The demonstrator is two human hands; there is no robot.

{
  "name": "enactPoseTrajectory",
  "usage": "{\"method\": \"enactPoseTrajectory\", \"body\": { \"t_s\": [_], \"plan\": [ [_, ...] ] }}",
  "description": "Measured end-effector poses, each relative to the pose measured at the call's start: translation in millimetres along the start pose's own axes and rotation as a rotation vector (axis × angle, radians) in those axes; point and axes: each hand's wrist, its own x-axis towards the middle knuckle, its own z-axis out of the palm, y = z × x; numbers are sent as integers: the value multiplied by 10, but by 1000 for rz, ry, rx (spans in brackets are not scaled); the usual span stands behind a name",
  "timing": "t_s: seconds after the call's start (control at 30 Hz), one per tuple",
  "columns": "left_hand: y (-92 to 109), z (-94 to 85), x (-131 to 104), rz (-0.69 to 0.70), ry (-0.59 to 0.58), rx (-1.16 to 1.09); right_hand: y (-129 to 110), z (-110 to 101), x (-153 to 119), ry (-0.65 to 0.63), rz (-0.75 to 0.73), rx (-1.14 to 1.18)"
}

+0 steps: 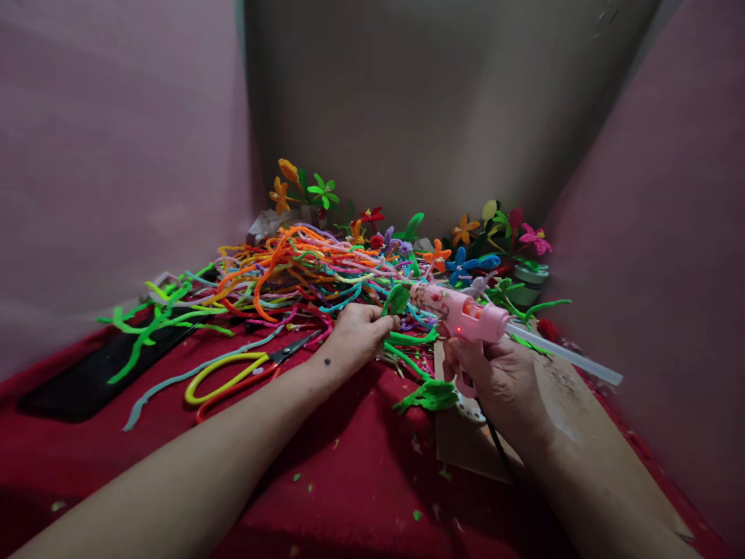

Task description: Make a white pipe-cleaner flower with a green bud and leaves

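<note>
My right hand (500,380) is wrapped round the handle of a pink hot glue gun (459,310). A small red light glows on its side, and a clear glue stick (567,355) juts from its back end. The gun's nozzle points left, close to a green pipe-cleaner leaf (396,300) pinched in the fingers of my left hand (364,334). Whether nozzle and leaf touch, I cannot tell. Below the hands, another green pipe-cleaner leaf (434,394) lies beside the cardboard.
A heap of coloured pipe cleaners (303,268) spreads behind my left hand. Scissors (233,373) with yellow and orange handles lie left, near a black flat object (87,388). Cardboard (559,404) rests at right on the red cloth (337,489). Pipe-cleaner flowers (459,265) stand along the back.
</note>
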Motion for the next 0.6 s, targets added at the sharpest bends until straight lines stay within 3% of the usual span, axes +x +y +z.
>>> {"method": "enactPoseTrajectory", "body": {
  "t_s": [0.6],
  "plan": [
    [-44,-14,16,36,11,75,-5,33,-22,-22,51,19]
  ]
}}
